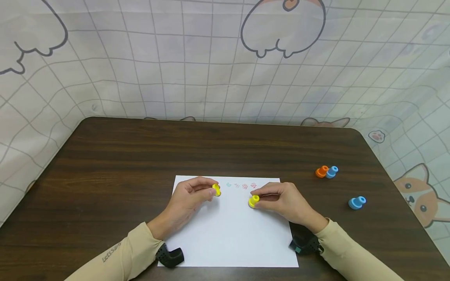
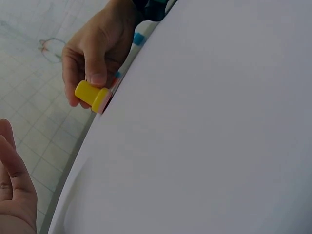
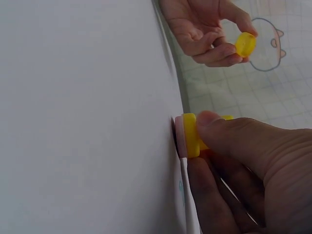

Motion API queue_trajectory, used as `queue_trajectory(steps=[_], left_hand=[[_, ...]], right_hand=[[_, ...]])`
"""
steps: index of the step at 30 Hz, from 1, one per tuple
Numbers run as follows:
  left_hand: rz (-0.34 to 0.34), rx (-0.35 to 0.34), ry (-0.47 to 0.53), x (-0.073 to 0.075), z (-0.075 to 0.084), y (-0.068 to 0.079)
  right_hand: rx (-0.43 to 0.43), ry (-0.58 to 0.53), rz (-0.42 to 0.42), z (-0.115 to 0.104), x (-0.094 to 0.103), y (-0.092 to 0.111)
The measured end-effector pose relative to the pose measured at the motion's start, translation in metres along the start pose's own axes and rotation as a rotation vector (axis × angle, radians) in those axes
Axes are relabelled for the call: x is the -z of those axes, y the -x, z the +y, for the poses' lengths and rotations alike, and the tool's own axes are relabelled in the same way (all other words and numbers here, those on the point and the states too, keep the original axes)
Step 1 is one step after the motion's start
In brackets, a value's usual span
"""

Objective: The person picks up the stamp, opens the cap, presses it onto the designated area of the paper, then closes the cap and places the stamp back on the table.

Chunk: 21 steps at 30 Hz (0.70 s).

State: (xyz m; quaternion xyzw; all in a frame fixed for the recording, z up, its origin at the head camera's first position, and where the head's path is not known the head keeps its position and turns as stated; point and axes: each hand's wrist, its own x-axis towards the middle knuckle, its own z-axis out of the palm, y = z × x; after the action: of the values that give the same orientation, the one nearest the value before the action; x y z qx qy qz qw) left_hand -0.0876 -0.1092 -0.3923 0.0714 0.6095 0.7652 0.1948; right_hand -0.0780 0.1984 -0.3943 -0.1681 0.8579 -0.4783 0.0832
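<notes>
Between thumb and fingers my right hand [image 1: 284, 199] pinches a yellow stamp [image 1: 253, 201]. In the right wrist view the pink face of this stamp [image 3: 190, 135] is at or just above the paper; contact I cannot tell. My left hand [image 1: 190, 201] holds a small round yellow cap [image 1: 216, 190] by its edge, raised over the sheet's left part. The cap's hollow inside [image 3: 245, 45] shows in the right wrist view. Under both hands lies a white sheet of paper [image 1: 228, 238], with several small stamped prints in a row [image 1: 245, 186] near its top edge.
To the right on the dark wooden table [image 1: 140, 152] an orange stamp [image 1: 321, 171] and a blue stamp [image 1: 332, 172] stand side by side. Nearer the right edge is another blue stamp [image 1: 357, 202]. A patterned cloth [image 1: 197, 78] hangs behind the table.
</notes>
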Motion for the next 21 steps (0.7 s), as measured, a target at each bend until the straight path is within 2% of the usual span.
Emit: queue_trajectory(steps=[9,21], left_hand=[[0.011,0.016,-0.001,-0.0008,-0.0013,-0.0003],[-0.003,0.001,0.013,0.0,-0.0012,-0.0015]], right_hand=[[0.005,0.037,0.01,0.0006,-0.0017,0.0004],[0.055,0.251,0.049,-0.0051,-0.0048,0.0012]])
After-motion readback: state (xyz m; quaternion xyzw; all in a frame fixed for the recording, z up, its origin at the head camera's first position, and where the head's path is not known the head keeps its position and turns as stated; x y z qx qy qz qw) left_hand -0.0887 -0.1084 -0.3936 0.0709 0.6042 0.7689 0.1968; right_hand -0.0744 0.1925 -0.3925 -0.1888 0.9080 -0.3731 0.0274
